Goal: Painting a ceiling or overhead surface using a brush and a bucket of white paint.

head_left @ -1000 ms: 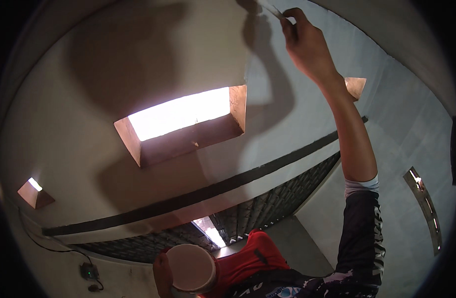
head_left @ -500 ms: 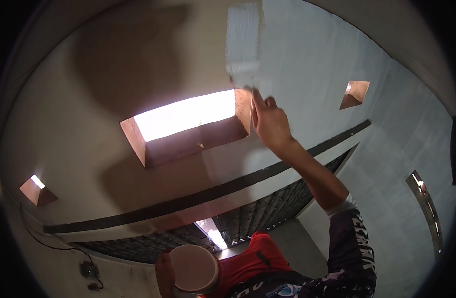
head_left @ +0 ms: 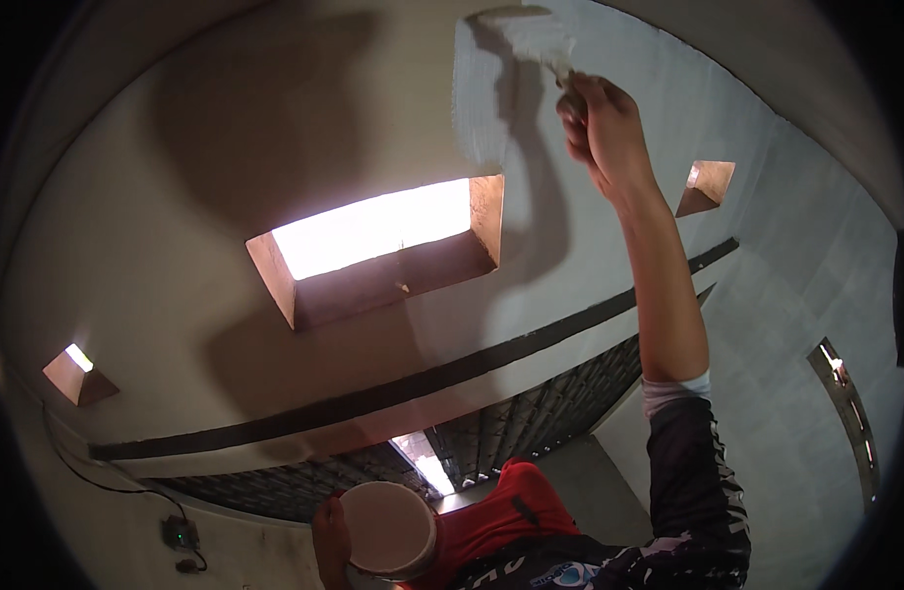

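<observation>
The ceiling (head_left: 226,128) spreads overhead with a bright rectangular opening (head_left: 373,231) as its landmark, and a pale wet strip of fresh paint (head_left: 486,98) runs just beyond that opening's right end. At the strip's far end the right hand (head_left: 609,128) is closed tight around the handle of a paintbrush (head_left: 555,54), a light tool with soft bristles, best gripped low on its stiff handle. Well below the opening, the left hand (head_left: 331,536) cups a round white paint pot (head_left: 388,529), likely slippery and prone to spill; no labels or signs show.
</observation>
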### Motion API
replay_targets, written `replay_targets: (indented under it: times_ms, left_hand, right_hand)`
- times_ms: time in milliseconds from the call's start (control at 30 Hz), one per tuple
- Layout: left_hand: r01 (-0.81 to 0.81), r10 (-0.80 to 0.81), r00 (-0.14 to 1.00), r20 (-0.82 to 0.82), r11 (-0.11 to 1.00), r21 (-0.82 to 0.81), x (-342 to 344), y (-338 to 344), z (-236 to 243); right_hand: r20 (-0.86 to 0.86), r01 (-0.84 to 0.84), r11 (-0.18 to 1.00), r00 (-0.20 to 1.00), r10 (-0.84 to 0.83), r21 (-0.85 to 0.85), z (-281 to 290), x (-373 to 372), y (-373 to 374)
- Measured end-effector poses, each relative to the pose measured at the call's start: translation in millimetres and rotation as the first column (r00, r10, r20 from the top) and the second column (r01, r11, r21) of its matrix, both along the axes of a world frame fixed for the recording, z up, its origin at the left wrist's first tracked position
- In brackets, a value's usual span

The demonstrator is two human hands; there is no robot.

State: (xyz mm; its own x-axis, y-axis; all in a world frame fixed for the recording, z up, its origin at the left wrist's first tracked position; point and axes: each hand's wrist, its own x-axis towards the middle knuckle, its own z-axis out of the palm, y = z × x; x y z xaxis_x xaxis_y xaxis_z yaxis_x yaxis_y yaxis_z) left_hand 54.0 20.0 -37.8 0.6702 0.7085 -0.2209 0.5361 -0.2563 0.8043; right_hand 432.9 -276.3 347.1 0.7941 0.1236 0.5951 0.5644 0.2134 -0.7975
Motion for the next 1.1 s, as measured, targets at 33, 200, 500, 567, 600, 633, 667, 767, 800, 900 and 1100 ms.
replay_targets:
  times_ms: [33, 200, 500, 567, 600, 633, 667, 767, 800, 900, 1100]
  left_hand:
    - [0.001, -0.001, 1.000, 0.002, 1.000, 0.002, 0.7, -2.0, 1.6]
    - [-0.033, 0.033, 0.999, 0.011, 0.999, -0.025, -2.3, -4.2, 8.9]
    - [-0.030, 0.031, 0.998, 0.057, 1.000, -0.002, -2.4, -0.8, -4.3]
    - [-0.020, 0.020, 1.000, 0.018, 1.000, 0.004, -1.3, 2.6, -4.5]
    - [-0.004, 0.005, 1.000, -0.020, 1.000, 0.008, -0.1, 2.6, -4.4]
    - [0.000, 0.000, 1.000, -0.020, 1.000, 0.006, 1.3, 0.7, -1.8]
    - [0.004, -0.003, 1.000, -0.017, 1.000, 0.018, 2.8, -0.9, 2.6]
    - [0.012, -0.011, 1.000, -0.020, 1.000, 0.024, 5.8, -2.0, 4.2]
    - [0.006, -0.005, 1.000, -0.027, 1.000, 0.026, 4.9, -1.6, 4.6]
    - [-0.006, 0.006, 1.000, 0.004, 0.999, 0.032, -0.6, -0.5, -0.3]
    - [-0.018, 0.018, 1.000, 0.003, 1.000, 0.010, -3.8, 0.6, -2.5]
  right_hand:
    - [0.032, -0.085, 0.989, 0.996, 0.081, 0.120, 5.1, 13.2, 4.3]
    - [0.051, -0.215, 0.937, 0.976, 0.210, 0.276, 21.4, 48.3, 52.8]
    - [-0.072, -0.162, 0.920, 0.977, 0.200, 0.357, -62.3, 58.1, 78.3]
    - [-0.149, -0.127, 0.943, 0.972, 0.179, 0.307, -98.6, 52.6, 69.8]
    - [-0.208, -0.108, 0.949, 0.962, 0.175, 0.296, -115.4, 46.8, 63.3]
    - [-0.266, -0.091, 0.954, 0.949, 0.170, 0.285, -131.0, 39.0, 57.2]
    - [-0.307, -0.078, 0.965, 0.939, 0.155, 0.249, -145.6, 30.2, 52.6]
    - [-0.372, -0.068, 0.978, 0.918, 0.139, 0.197, -169.7, 6.0, 33.6]
    - [-0.398, -0.080, 0.978, 0.905, 0.151, 0.190, -169.5, -0.7, 29.7]
    - [-0.247, 0.017, 0.988, 0.969, 0.021, 0.153, -139.9, -12.6, 18.5]
    - [0.349, 0.570, 0.809, 0.794, -0.497, -0.144, -43.4, -4.2, 7.4]
